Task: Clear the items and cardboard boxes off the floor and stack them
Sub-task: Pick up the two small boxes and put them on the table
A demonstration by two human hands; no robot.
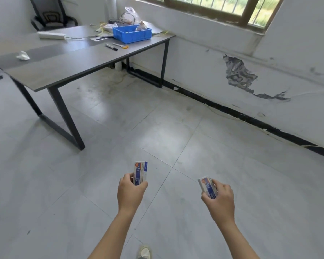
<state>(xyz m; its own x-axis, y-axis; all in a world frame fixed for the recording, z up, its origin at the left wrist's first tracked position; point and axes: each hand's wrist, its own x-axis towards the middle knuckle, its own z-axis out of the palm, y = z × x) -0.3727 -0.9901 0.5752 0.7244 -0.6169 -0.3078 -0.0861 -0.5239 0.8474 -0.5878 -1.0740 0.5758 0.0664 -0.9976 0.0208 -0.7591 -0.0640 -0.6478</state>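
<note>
Cardboard, white-blue: left box (140, 172) gripped by left hand (131, 191), right box (207, 186) gripped by right hand (220, 200), fingers (221, 186) curled round each, held above near floor (176, 128) | step: probably carrying | next: likely reach worktop (73, 58) far left, stack both squarely

A white carton (140, 172) printed in blue and orange matches a second carton (207, 186); the crate (132, 35) is bright blue, the table (64, 68) grey with black legs, the floor tiles (157, 131) pale grey, the skirting board (251, 120) black.
</note>
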